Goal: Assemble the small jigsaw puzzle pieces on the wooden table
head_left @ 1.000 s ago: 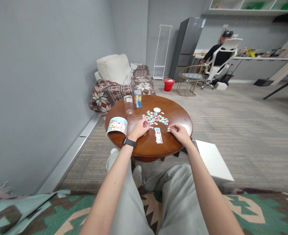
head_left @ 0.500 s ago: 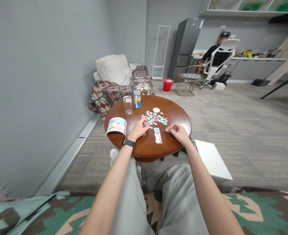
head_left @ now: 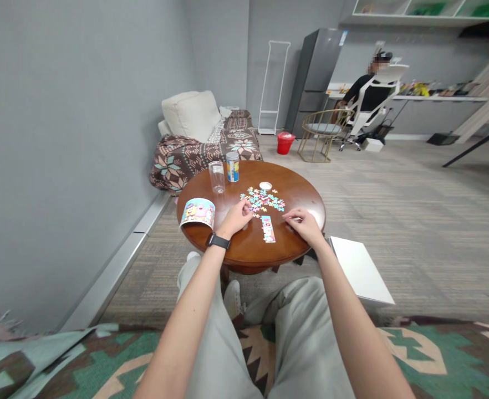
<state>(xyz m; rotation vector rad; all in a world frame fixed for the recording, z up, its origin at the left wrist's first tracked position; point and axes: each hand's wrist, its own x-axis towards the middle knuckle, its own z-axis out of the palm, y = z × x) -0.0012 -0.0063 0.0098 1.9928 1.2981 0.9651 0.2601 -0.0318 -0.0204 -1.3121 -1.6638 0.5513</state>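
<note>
Two hands rest on a round wooden counter, wrists low so the fingertips can work flat on the surface. The left hand has its fingers curled with the tips down at the near edge of the loose puzzle pieces; whether it pinches one is too small to tell. The right hand is also bent at the knuckles, fingertips touching the wood just right of the joined strip of pieces, and I cannot tell if anything is held under them. That strip lies between the two hands, likely so either can reach it. The loose pieces are spread thin rather than heaped, probably so their colours show.

A watch sits on the left wrist. Left of it a picture sheet curls face up. Farther back stand a clear cup and a can, with a white lid beyond the pieces, all out of the way. A white board lies beside the counter on the floor. Behind are a sofa and a seated person.
</note>
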